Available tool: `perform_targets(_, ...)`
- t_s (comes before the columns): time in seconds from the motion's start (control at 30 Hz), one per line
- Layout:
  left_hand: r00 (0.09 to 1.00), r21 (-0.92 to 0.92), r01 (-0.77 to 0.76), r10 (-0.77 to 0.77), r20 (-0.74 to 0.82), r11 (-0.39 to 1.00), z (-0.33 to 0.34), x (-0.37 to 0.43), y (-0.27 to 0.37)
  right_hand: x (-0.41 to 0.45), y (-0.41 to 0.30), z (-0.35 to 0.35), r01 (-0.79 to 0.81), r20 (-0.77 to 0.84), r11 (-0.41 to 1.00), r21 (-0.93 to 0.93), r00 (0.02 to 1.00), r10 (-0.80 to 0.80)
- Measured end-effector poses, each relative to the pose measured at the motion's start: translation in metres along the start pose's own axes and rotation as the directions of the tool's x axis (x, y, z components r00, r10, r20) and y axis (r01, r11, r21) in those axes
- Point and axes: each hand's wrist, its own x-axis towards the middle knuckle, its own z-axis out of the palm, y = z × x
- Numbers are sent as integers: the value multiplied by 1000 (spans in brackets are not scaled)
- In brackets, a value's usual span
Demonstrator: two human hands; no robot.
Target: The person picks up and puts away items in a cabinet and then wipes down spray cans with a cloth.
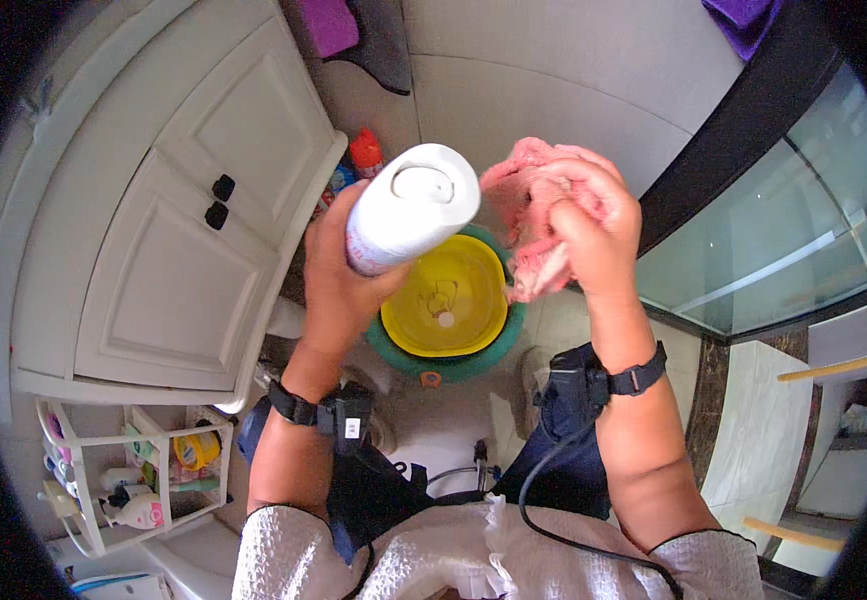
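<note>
My left hand [340, 277] is closed around a white bottle [422, 202] with printed decoration low on its side; its rounded white end faces the camera. In my right hand [598, 232] is a bunched pink cloth [535, 202], part of it hanging toward the basin. Below and between both hands, a yellow basin [445, 255] rests within a green basin [512, 330] on the floor. A small pale round spot shows inside the yellow basin; what it is I cannot tell. The far rim of the green basin is partly hidden.
White cabinet doors [178, 277] stand on the left, with a white rack [167, 480] of bottles and containers beneath. A red package [366, 154] sits beyond the bottle. Glass panels [771, 247] with a black frame stand at right. A purple cloth [745, 22] shows at top right.
</note>
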Motion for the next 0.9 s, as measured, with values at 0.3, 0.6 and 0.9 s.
perform_targets(0.3,996,-77,-5,12,85,997,9,-3,-3,-4,-29,1,-303,235,464,832,951,201)
perform_targets(0.6,998,160,-45,38,46,986,9,-2,5,-2,-28,4,-19,239,937,350,969,-70)
perform_targets(0.9,990,-304,131,-108,91,944,18,0,8,-22,-23,34,-489,386,666,564,868,312)
